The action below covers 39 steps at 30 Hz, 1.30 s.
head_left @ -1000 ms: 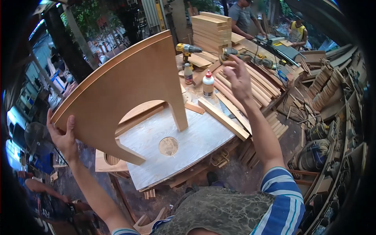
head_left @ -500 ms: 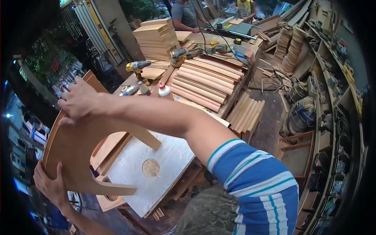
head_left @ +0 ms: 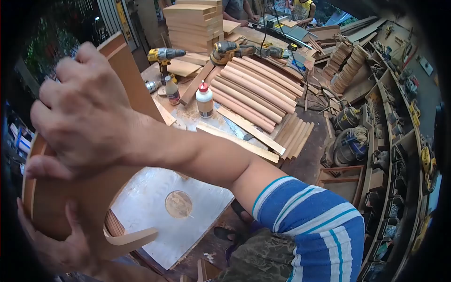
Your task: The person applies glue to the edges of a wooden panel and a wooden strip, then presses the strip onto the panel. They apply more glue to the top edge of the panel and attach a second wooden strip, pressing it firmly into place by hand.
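Observation:
A large curved wooden piece stands tilted at the left, with one narrow prong reaching over a white board that has a round hole. My right hand is closed over the piece's upper left edge, close to the camera. Lower down, my left hand holds the same piece, thumb against its broad face and fingers around the outer edge; part of this hand is dim at the view's border.
Behind lie a white glue bottle, a small bottle, a yellow drill, a sander, rounded slats and stacked blocks. Shelves line the right. Two people are at the back.
Both hands and the wooden piece have come nearer the camera, and my right hand looks much larger. The view has shifted, showing more of the table around the glue bottle.

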{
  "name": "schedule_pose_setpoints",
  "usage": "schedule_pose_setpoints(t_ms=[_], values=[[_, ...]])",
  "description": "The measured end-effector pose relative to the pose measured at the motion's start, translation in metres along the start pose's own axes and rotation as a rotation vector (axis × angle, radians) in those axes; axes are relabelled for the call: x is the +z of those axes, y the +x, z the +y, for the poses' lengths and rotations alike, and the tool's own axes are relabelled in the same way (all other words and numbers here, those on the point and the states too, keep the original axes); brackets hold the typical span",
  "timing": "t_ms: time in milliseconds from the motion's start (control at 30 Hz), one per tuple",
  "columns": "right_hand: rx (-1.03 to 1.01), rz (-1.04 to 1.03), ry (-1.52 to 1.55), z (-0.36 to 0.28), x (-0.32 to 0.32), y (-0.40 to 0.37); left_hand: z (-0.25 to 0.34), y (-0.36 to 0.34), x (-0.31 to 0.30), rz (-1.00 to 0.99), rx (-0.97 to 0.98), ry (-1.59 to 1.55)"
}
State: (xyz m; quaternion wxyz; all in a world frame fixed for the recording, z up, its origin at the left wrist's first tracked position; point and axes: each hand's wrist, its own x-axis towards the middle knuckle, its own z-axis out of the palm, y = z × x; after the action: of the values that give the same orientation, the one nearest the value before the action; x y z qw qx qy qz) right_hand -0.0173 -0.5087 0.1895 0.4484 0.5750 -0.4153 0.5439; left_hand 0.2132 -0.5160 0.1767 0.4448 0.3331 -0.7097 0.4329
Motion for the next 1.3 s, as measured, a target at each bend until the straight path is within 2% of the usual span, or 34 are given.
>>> schedule_pose_setpoints(t_ms=[33,67,100,167,233,300,433,900,967,1300], values=[[0.012,-0.019,0.009,0.001,0.004,-0.002,0.000,-0.001,0.005,0.053,0.005,0.001],[0.004,-0.004,0.008,0.003,0.009,-0.003,0.006,-0.004,0.005,0.006,-0.076,-0.010],[-0.001,0.007,0.019,0.002,0.010,-0.002,0.006,-0.002,0.005,0.013,-0.077,0.005],[-0.009,-0.010,0.011,0.002,0.004,0.000,0.002,0.007,-0.001,0.077,0.025,-0.027],[-0.024,0.036,-0.043,0.002,-0.001,0.003,0.007,0.002,-0.004,0.065,0.013,-0.050],[-0.013,0.030,-0.018,0.002,0.002,0.003,0.015,0.003,-0.011,-0.022,-0.078,-0.021],[-0.025,0.038,-0.024,-0.001,-0.006,0.006,0.030,0.005,-0.023,-0.039,-0.178,-0.130],[0.019,-0.006,0.010,-0.004,-0.010,0.005,0.032,0.005,-0.027,0.010,-0.196,-0.165],[-0.038,0.090,-0.013,-0.003,-0.010,0.006,0.032,0.005,-0.026,0.014,-0.208,-0.162],[-0.050,0.145,-0.006,0.000,0.001,0.004,0.030,0.004,-0.019,0.020,-0.217,-0.158]])
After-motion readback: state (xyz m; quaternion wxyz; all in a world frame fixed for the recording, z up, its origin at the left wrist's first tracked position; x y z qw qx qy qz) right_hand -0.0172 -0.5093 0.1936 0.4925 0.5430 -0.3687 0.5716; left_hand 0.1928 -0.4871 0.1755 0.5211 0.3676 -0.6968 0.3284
